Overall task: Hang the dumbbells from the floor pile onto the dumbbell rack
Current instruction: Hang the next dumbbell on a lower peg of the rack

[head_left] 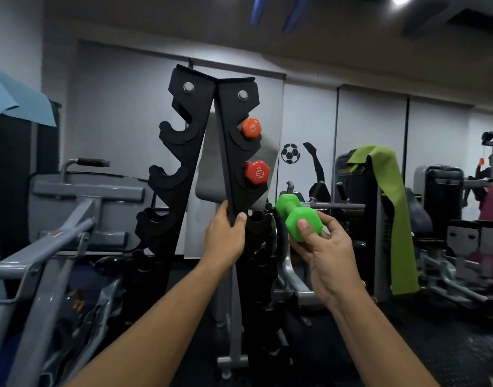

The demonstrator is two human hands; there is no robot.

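Observation:
A tall black dumbbell rack [189, 152] with hooked cradles stands in front of me. On its right side an orange dumbbell [251, 128] sits in an upper cradle and a red dumbbell [257, 172] in the one below. My left hand [225, 238] grips the rack's front edge just under the red dumbbell. My right hand [326, 255] holds a green dumbbell [298, 216] by its near head, right of the rack and level with the cradle below the red one. The left-side cradles hold nothing. The floor pile is out of view.
Grey gym machine frames [58, 247] crowd the lower left. A weight machine draped with a green mat [390, 208] stands at the right, more machines [463, 247] behind it. A blue mat [16, 99] hangs at the far left. Dark floor lies at the lower right.

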